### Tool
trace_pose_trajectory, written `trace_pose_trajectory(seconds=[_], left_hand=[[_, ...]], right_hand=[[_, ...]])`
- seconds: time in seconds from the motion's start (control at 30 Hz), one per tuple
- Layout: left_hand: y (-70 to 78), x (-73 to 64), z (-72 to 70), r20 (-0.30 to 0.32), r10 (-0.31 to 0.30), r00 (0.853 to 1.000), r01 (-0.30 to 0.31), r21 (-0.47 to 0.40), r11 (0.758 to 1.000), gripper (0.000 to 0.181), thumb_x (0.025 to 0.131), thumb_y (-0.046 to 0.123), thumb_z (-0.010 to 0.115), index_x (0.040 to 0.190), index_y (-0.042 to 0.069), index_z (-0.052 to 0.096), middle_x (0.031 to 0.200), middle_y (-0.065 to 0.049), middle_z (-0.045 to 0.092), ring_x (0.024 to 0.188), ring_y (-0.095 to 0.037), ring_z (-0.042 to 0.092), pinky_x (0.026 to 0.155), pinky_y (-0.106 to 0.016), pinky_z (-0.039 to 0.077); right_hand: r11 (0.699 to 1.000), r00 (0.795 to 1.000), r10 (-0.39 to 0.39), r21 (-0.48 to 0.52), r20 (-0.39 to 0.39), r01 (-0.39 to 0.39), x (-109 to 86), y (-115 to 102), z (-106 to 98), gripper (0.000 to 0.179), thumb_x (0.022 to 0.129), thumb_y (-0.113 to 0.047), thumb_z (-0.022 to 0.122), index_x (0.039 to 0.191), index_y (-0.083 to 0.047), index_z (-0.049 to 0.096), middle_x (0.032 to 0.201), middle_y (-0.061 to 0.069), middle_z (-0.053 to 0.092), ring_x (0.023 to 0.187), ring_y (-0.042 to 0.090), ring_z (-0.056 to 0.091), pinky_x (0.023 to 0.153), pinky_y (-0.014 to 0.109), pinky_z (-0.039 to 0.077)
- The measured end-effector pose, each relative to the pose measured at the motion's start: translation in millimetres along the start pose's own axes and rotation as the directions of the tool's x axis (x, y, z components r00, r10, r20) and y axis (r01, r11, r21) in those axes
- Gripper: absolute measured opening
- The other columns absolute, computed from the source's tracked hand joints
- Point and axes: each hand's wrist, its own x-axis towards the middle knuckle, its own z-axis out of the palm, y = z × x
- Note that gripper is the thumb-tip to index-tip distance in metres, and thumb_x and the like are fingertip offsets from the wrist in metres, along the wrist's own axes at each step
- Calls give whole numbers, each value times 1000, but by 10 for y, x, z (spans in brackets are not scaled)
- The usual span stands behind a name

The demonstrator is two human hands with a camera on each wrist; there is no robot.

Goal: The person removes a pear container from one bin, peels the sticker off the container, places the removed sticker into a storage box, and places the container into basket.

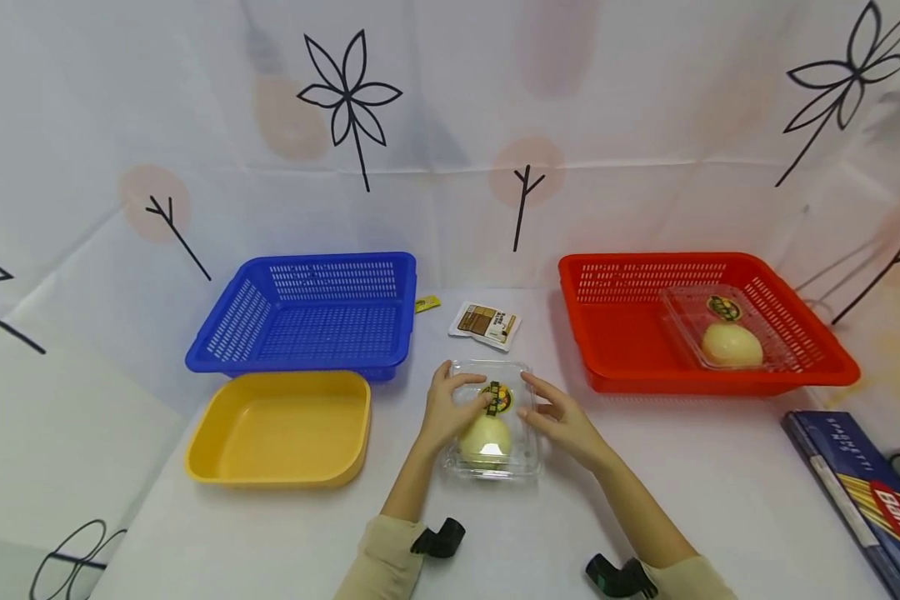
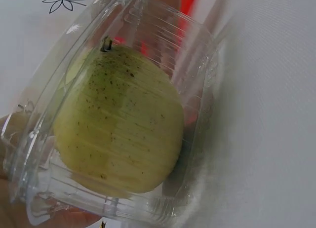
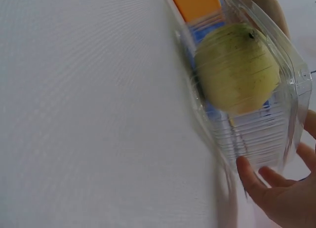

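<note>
A clear plastic clamshell box (image 1: pixel 521 442) stands on the white table, lid down. Inside is a round yellow-green fruit (image 2: pixel 118 124) with a short stem and dark specks. A dark, colourful sticker (image 1: pixel 499 397) marks the lid. From the left side my left hand (image 1: pixel 450 414) grips the box, its thumb over the lid by the sticker and its fingers towards the far left corner. My right hand (image 1: pixel 570 422) holds the right side, fingertips and thumb at the edge, as the right wrist view also shows.
Behind the box lie a brown-and-white sachet (image 1: pixel 487 325) and a small yellow packet (image 1: pixel 427 303). A blue basket (image 1: pixel 330 354) and a yellow tray (image 1: pixel 277 479) stand left. The red basket (image 1: pixel 607 379) at right holds a similar boxed fruit (image 1: pixel 732 345). A blue spaghetti box (image 1: pixel 855 492) lies front right.
</note>
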Motion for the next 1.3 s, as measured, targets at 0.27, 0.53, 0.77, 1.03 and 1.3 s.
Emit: trace_pose_trajectory(seconds=[0.27, 0.53, 0.77, 1.03, 1.3], left_hand=[[36, -3, 4, -1, 3, 1000, -3, 26, 1000, 22, 75, 19, 74, 91, 5, 73, 143, -33, 29, 132, -48, 28, 104, -64, 22], [-8, -19, -8, 38, -3, 999, 1, 47, 999, 37, 73, 22, 77, 106, 7, 71, 145, -33, 25, 131, -52, 26, 101, -67, 24], [-17, -20, -26, 88, 15, 996, -20, 54, 998, 32, 72, 25, 78, 98, 7, 72, 146, -34, 22, 135, -48, 21, 103, -65, 22], [-15, -36, -10, 50, 39, 998, -43, 70, 997, 43, 73, 26, 77, 109, 6, 69, 147, -34, 20, 136, -50, 19, 103, -66, 21], [1, -31, -4, 21, 171, 985, -172, 199, 965, 38, 73, 27, 77, 101, 2, 72, 142, -29, 37, 135, -43, 27, 107, -56, 26]], right_hand=[[999, 999, -42, 30, -2, 42, -9, 106, 28, 58, 92, -7, 58, 144, 1, 33, 144, 32, 30, 112, 50, 51, 90, 49, 47], [999, 1000, -23, 48, -9, 24, -27, 126, 48, 58, 92, -9, 57, 145, -3, 32, 149, 26, 27, 120, 53, 43, 92, 55, 44], [999, 999, -37, 34, -11, 37, -36, 127, 53, 57, 93, -9, 56, 144, -2, 33, 148, 27, 27, 117, 52, 46, 91, 50, 46], [997, 997, -73, 27, -32, 73, -28, 134, 68, 58, 93, -10, 57, 144, 0, 32, 151, 22, 25, 132, 46, 31, 105, 54, 29], [996, 996, -64, 61, -56, 67, -28, 143, 80, 59, 93, -10, 58, 145, 0, 31, 152, 17, 26, 139, 38, 21, 108, 47, 21]])
